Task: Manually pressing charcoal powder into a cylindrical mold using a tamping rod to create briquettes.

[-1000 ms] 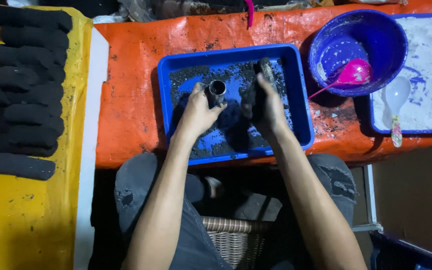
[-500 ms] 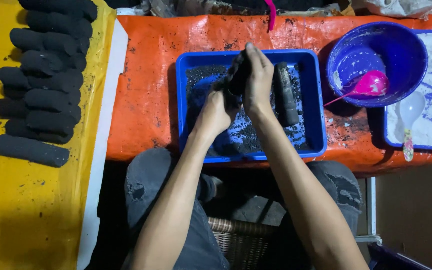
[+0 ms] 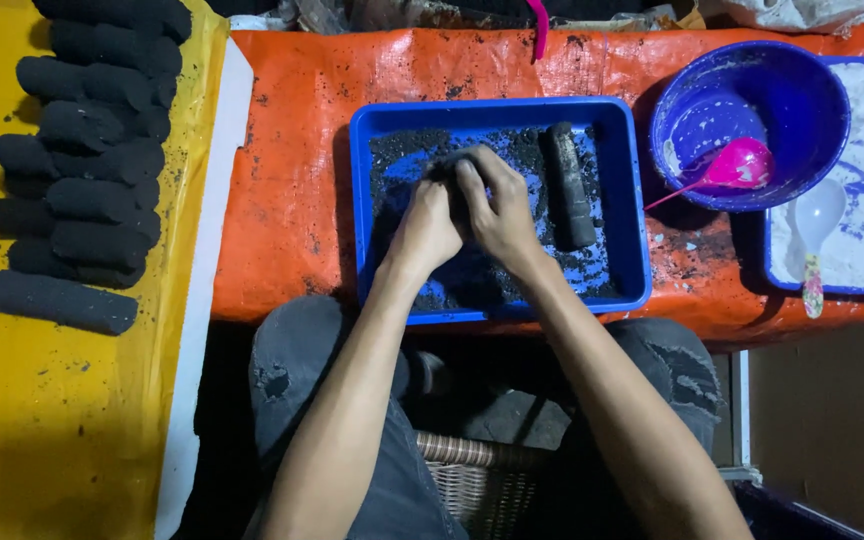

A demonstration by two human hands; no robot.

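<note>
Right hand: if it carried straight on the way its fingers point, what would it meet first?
The right hand points up and left across the blue tray. It already touches the left hand and the black lump they press. Beyond that, probably loose black powder, then the tray's far-left wall; depth is unclear.

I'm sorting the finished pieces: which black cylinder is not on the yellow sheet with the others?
The black cylinder lying alone in the blue tray, right of the hands; the others are stacked on the yellow sheet.
</note>
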